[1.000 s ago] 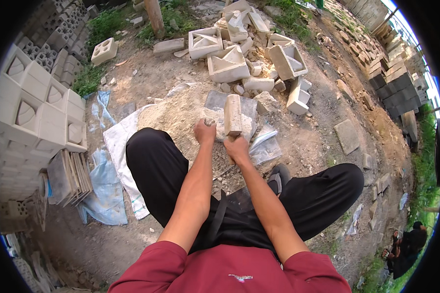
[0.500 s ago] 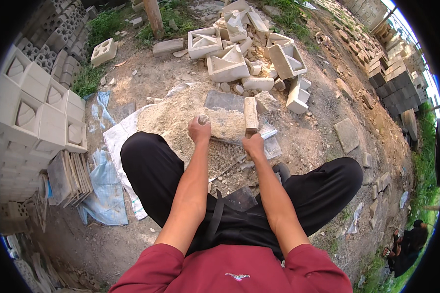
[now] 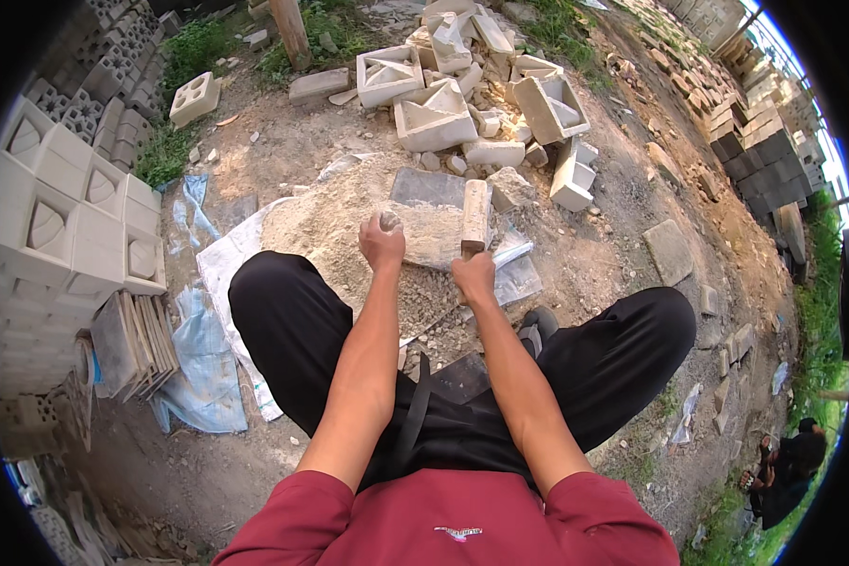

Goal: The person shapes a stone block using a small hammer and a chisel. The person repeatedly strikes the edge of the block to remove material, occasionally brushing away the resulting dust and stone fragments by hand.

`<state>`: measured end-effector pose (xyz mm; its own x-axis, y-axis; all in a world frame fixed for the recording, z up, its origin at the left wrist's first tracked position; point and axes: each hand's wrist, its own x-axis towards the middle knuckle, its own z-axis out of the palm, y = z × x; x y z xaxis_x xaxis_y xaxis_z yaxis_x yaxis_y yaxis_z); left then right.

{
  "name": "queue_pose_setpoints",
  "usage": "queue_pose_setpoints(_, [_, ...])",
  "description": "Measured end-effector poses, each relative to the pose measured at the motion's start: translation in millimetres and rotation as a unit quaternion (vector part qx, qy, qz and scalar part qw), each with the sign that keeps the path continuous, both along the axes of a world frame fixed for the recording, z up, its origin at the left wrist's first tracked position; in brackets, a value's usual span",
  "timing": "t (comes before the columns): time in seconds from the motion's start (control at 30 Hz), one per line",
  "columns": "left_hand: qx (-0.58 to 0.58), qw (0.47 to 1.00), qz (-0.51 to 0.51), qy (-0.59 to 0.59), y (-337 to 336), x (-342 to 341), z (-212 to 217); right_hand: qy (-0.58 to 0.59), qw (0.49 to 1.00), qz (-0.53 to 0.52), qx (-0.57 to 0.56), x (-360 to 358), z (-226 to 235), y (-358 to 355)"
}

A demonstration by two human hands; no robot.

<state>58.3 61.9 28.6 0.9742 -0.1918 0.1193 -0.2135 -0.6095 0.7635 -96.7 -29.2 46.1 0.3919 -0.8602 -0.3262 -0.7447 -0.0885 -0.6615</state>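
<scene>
My right hand [image 3: 474, 276] is closed round the short handle of a mallet with a dusty, block-shaped head [image 3: 475, 212]. Held in my left hand [image 3: 381, 247] is a small greyish lump of stone or concrete [image 3: 389, 222], its top showing above the fingers. Both hands are over a dark flat slab [image 3: 429, 187], partly coated in pale dust. A heap of crumbled, sand-coloured material [image 3: 307, 226] spreads to the left of my left hand, on a white sack [image 3: 231, 269].
Broken hollow blocks [image 3: 436, 118] are piled beyond the slab. Whole blocks [image 3: 94, 231] form a stack at the left, with thin boards [image 3: 141, 344] leaning by it. Flat stones [image 3: 668, 253] lie to the right. Another person [image 3: 788, 476] is at the far lower right.
My right hand and the mallet have shifted a little to the left, closer to my left hand. My left hand keeps its hold on the lump and has barely moved.
</scene>
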Motion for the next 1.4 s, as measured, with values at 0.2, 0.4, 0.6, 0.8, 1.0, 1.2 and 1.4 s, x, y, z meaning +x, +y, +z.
queue_pose_setpoints(0.2, [0.062,0.996,-0.020,0.066,-14,-6,4,0.012,0.996,0.073,0.050,6,-10,1])
queue_pose_setpoints(0.4, [0.132,0.979,-0.135,0.079,-41,-33,-4,-0.026,0.997,-0.022,0.076,-21,-19,-15])
queue_pose_setpoints(0.6, [0.105,0.964,-0.153,0.192,-55,-40,-26,-0.058,0.998,0.013,0.011,-38,-7,-37])
queue_pose_setpoints(0.8, [0.117,0.961,-0.100,0.228,-51,-39,-21,-0.187,0.982,0.007,-0.004,-9,32,-11])
queue_pose_setpoints(1.0, [0.141,0.952,-0.128,0.238,-57,-37,-8,-0.102,0.993,0.025,0.054,-20,-14,-23])
queue_pose_setpoints(1.2, [0.123,0.958,-0.114,0.234,-60,-37,-17,-0.182,0.982,-0.044,-0.013,-13,-16,-49])
queue_pose_setpoints(1.4, [0.133,0.955,-0.118,0.236,-58,-38,-11,-0.058,0.996,0.052,0.051,-24,-4,-24])
